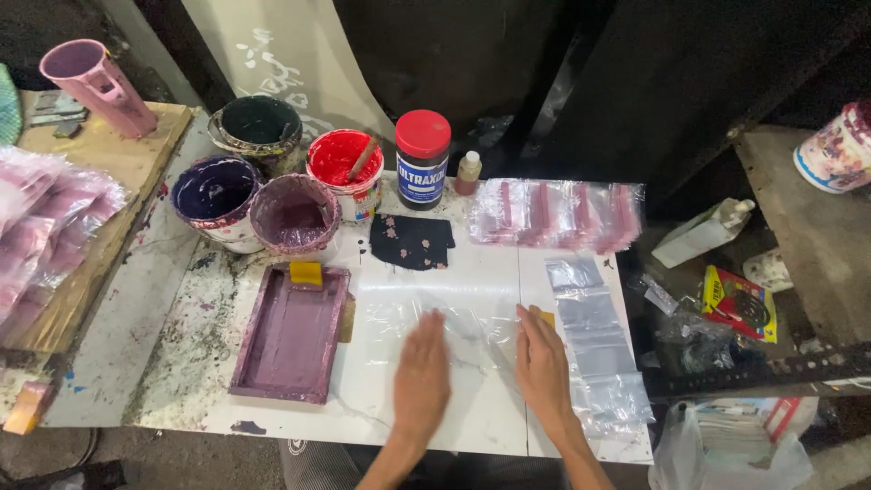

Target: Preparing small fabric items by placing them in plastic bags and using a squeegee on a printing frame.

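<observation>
On the white board, left hand [421, 370] and right hand [543, 365] press flat.

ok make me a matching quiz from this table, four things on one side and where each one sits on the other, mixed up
Things
1. purple tray
2. red paint pot
3. red-lidded jar
4. row of clear bags

Places
A. just right of the right hand
B. left of the left hand, with a yellow sponge at its far end
C. back row, a stick standing in it
D. back row, between the red paint pot and a small brown bottle

Pairs: 1-B, 2-C, 3-D, 4-A
</observation>
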